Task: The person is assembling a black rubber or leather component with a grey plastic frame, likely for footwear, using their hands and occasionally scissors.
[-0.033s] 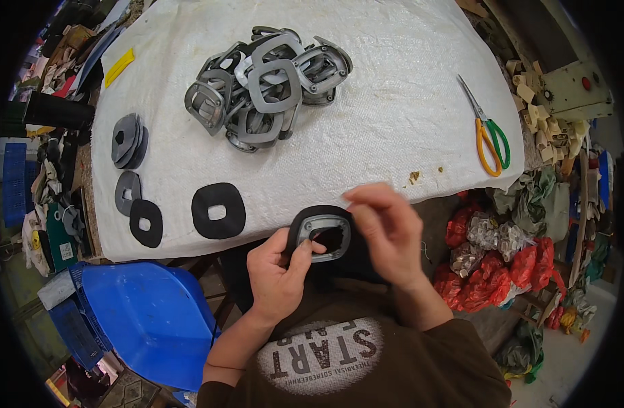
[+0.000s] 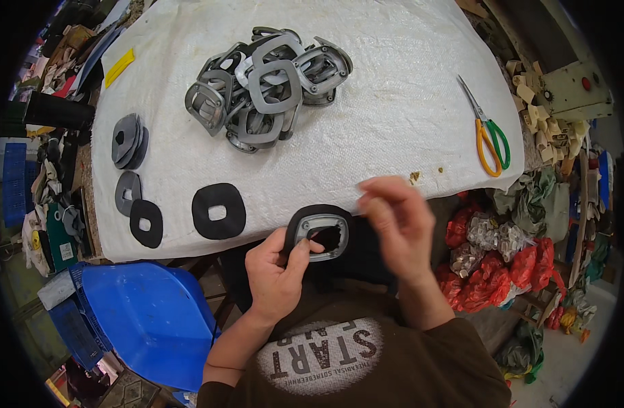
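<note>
Over the table's near edge, my left hand [image 2: 274, 272] grips a rounded-square grey frame [image 2: 314, 221], thumb at its opening. A black sheet piece [image 2: 300, 213] lies behind the frame and shows as a dark border. My right hand [image 2: 397, 221] is raised just right of the frame, apart from it. Its fingers are curled and pressed to the thumb, slightly blurred; whatever they may hold is not visible. Left of the frame, a flat black pad with a square hole [image 2: 219, 211] lies on the table, and another black pad [image 2: 146, 224] rests farther left.
A heap of grey frames [image 2: 274, 85] occupies the white-covered table [image 2: 387, 115]. Dark pads [image 2: 128, 141] are stacked at left, near a yellow strip [image 2: 119, 67]. Scissors [image 2: 489, 129] lie at right. Below are a blue tub [image 2: 142, 319] and red plastic bags [image 2: 489, 279].
My right hand has moved right, away from the frame. My left hand and the frame have shifted slightly left.
</note>
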{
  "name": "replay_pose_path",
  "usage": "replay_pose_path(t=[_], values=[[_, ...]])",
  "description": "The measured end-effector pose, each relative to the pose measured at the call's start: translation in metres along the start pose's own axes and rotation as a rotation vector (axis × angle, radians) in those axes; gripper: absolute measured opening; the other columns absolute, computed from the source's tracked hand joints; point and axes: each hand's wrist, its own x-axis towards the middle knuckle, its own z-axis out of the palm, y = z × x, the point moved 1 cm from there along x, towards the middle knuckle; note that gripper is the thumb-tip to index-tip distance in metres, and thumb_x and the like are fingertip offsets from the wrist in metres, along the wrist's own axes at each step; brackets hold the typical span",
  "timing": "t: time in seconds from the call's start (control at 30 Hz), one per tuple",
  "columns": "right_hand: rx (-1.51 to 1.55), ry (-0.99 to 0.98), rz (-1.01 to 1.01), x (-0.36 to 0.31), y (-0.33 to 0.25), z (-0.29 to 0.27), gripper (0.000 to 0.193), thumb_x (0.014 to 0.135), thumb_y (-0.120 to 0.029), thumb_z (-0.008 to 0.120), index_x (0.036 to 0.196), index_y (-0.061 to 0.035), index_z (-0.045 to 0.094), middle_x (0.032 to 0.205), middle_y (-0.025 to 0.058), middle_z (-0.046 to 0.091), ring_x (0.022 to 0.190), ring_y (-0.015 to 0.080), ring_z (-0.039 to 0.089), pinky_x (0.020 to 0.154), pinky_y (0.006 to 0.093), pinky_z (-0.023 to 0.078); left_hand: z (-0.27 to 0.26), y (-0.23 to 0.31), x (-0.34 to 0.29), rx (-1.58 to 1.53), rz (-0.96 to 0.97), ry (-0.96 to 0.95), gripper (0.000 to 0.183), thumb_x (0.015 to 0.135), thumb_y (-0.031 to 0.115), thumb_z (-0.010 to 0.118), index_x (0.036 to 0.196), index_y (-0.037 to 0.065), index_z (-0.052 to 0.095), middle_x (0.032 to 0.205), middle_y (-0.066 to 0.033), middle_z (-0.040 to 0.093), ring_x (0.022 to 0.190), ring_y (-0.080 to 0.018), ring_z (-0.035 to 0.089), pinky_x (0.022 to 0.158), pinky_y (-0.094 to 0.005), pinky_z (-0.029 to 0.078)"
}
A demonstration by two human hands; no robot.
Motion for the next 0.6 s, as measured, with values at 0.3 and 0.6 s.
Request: replay_pose_path(t=[0.3,0.6], values=[[-1.367,0.374,-0.054,0.056,0.054,-0.189,0.038,0.078,0.000,0.050,0.116,-0.0007,0.050,0.112,0.0195,0.053,0.103,0.0329,0.050,0.091,0.0386,0.039,-0.007,0.002,0.005,0.001,0.046,0.073,0.011,0.085,0.003,0.052,0.084,-0.006,0.060,0.074,-0.0031,0.060,0.062,-0.0024,0.047,0.053,-0.0177,0.038],[-1.358,0.316,0.108,0.076,0.040,-0.191,0.048,0.070,0.005,0.047,0.118,-0.0025,0.048,0.101,0.0191,0.054,0.097,0.0354,0.050,0.083,0.0408,0.041,-0.011,0.000,0.003,0.040,0.086,0.074,0.010,0.084,0.002,0.053,0.082,-0.005,0.060,0.072,-0.0024,0.058,0.061,-0.0019,0.045,0.052,-0.0176,0.036]])
